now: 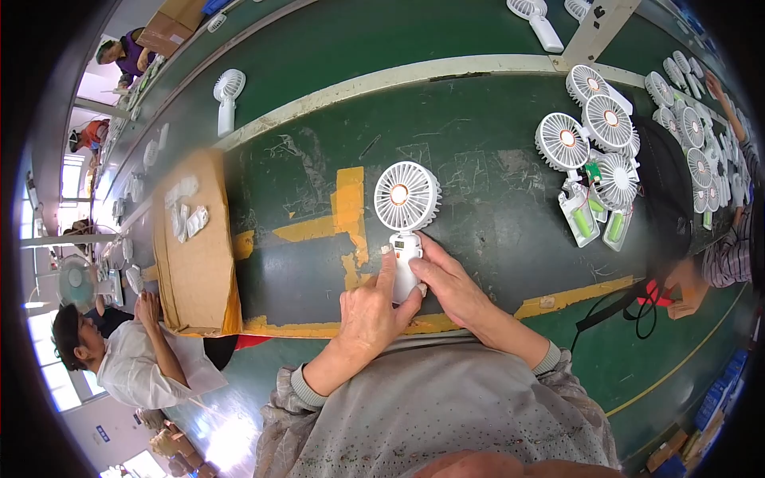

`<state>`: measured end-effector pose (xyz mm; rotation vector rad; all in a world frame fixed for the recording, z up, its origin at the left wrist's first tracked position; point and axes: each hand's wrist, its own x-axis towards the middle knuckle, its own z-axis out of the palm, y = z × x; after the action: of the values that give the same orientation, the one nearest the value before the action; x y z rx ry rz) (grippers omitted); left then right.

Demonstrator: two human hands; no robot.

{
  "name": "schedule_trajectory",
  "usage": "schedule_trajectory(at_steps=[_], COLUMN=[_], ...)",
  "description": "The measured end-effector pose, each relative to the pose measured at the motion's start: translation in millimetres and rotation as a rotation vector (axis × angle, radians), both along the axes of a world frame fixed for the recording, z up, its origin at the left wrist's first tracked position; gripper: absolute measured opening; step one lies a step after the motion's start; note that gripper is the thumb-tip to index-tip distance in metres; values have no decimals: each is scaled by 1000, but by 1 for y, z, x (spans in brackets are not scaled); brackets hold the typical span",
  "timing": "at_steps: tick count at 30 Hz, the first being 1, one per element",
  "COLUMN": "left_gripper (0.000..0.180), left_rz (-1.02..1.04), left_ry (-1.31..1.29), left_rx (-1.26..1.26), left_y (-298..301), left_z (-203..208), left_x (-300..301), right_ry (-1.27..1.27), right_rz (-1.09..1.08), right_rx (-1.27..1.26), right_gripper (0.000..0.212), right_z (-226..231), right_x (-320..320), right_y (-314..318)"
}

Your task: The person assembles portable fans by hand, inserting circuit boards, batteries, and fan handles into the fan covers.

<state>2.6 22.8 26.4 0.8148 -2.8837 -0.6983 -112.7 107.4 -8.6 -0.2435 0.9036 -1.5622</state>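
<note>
A white handheld fan [406, 205] with an orange ring at its hub is held over the near edge of the green worktable [295, 167], its round cage pointing away from me. My left hand [368, 312] is on the left of the handle, its index finger stretched up to the small dark window and orange button on the front, its thumb near the handle's lower end. Around the right side and back of the handle curls my right hand [456, 288], thumb on the front. White tape wraps a left fingertip and the left thumb tip.
Several white fans [612, 123] are heaped at the right, some with opened handles [579, 219] showing green batteries. A cardboard sheet [195, 271] with small white parts lies left. Beyond the pale rail [343, 84] stands another fan [229, 99]. A co-worker [147, 362] sits left.
</note>
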Motion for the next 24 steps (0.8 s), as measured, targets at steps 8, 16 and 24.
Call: schedule_trajectory(at_steps=[8,16,24], left_gripper=[63,40,37], left_rz=[-26,218,-26], left_ry=[-12,92,158], left_rx=[-94,1165,638], left_y=[9,-15,-10], left_z=[-1,-24,-2], left_x=[0,4,2], right_ry=[119,-57,20], right_rz=[-153,-184,-188], right_rx=[104,-76,-55], right_gripper=[36,35,53], right_z=[-19,-12,8], right_x=[9,2,0], right_y=[-3,3,9])
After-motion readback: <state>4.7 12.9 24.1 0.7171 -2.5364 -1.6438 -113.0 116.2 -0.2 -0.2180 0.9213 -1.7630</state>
